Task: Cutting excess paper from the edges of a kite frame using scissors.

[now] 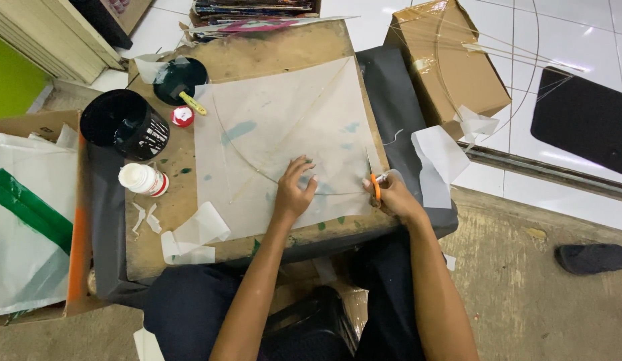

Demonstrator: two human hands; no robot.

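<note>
Left hand (294, 192): fingers spread, pressing kite paper (284, 144) flat nr bamboo spar (257, 168).
Right hand (391, 194): closed on orange scissors (375, 182) at paper edge.
Advice: keep sheet taut, cut close along edge.

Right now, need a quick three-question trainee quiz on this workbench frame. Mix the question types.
1. True or false: the left hand lies flat on the thin white paper sheet.
2. What does the right hand hold? A) a paintbrush B) orange-handled scissors C) a ruler
3. Fill in: the white glue bottle lies on its side just below the black ___.

Key
1. True: its fingers are spread on the sheet, near the thin curved stick.
2. B: the blades point up along the sheet's right edge.
3. Cup: it stands at the left side of the wooden board.
</note>
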